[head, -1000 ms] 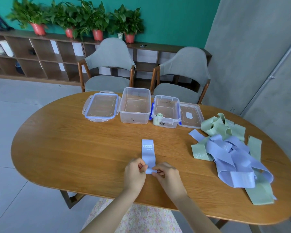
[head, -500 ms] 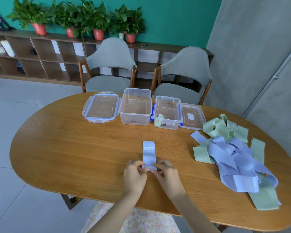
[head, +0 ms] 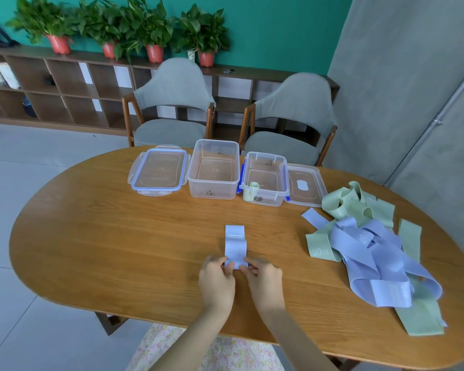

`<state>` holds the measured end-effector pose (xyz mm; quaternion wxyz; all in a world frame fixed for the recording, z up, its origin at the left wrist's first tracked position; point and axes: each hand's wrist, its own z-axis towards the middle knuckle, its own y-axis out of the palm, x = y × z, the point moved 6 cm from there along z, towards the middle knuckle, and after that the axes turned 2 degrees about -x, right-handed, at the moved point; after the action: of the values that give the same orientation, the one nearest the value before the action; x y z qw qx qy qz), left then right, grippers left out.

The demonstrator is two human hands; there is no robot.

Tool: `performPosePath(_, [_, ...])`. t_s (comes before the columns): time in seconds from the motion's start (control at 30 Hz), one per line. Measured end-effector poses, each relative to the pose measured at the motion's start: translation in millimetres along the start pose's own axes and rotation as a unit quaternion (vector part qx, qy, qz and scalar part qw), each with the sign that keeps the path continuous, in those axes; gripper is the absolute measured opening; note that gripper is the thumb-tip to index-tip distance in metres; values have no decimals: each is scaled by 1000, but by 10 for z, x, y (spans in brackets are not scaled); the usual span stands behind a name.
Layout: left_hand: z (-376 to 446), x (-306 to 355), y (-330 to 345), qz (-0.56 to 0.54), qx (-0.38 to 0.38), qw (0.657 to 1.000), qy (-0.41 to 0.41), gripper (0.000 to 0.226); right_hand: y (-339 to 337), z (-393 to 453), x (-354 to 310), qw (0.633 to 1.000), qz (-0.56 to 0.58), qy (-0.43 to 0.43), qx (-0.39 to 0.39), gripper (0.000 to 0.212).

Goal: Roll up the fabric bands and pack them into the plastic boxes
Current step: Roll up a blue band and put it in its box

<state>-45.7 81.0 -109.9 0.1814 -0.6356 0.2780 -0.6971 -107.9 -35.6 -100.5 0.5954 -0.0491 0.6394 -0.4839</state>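
Observation:
A lilac fabric band [head: 235, 242] lies flat on the wooden table [head: 105, 236], its near end rolled up. My left hand [head: 217, 282] and my right hand [head: 264, 281] pinch that small roll from either side. At the far side stand two clear plastic boxes: the left box [head: 213, 170] holds nothing, and the right box [head: 265, 179] has one rolled green band [head: 251, 190] in its near left corner. A heap of loose lilac and green bands [head: 370, 247] lies on the right of the table.
A blue-rimmed lid [head: 160, 170] lies left of the boxes and another lid [head: 304, 184] to their right. Two grey chairs [head: 172, 108] stand behind the table. A low shelf with potted plants [head: 59, 41] runs along the green wall.
The roll has grown and moved forward, so the flat part of the lilac band is shorter. Both hands stayed on the roll.

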Motion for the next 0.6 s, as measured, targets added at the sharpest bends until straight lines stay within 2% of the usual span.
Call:
performPosePath(0.03, [2,1,1,4,1,1000,-6,12,7,-19,-7,1000,3,2,11,3])
performPosePath(0.13, [-5,6,7,3,10,1000,-28,14,27,-72,-24,999,9,19,37,28])
performPosePath(0.2, [-20,15,13,-1,20,999,-40,13,53,-94,-32,999,-5,23,45,32])
performPosePath(0.4, [-58,38,16,-24,25,998,-61,14,82,-110,-23,998,-17,45,43,27])
performPosePath(0.6, [42,-7,-4,-66,11,997,-47,5,21,102,72,999,7,37,-27,16])
